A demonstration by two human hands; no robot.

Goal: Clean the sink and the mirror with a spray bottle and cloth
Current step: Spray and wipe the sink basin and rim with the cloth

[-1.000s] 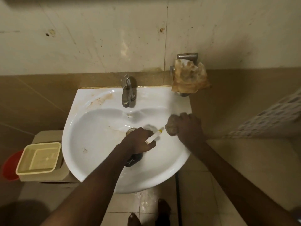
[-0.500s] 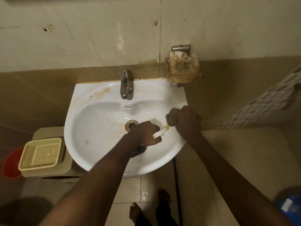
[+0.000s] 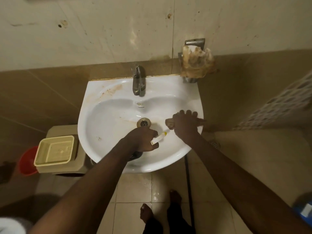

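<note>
Where beige wall tiles (image 3: 101,31) end, white sink (image 3: 94,105) carries brown stains

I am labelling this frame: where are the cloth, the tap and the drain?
cloth (image 3: 170,124), head view, bunched end left of the right hand.
tap (image 3: 137,81), head view, its metal body.
drain (image 3: 144,123), head view, centre.

no legible txt anywhere; sink (image 3: 104,105) has a small mark below the overflow hole, back wall of bowl, too small/blurred to read; blue item (image 3: 303,209) at btm-right edge carries a pale label, blurred, no chars resolvable; spray bottle (image 3: 159,138) nozzle white/yellow, no print visible; wall tiles, tap (image 3: 137,80), basket (image 3: 54,150): no markings
</note>
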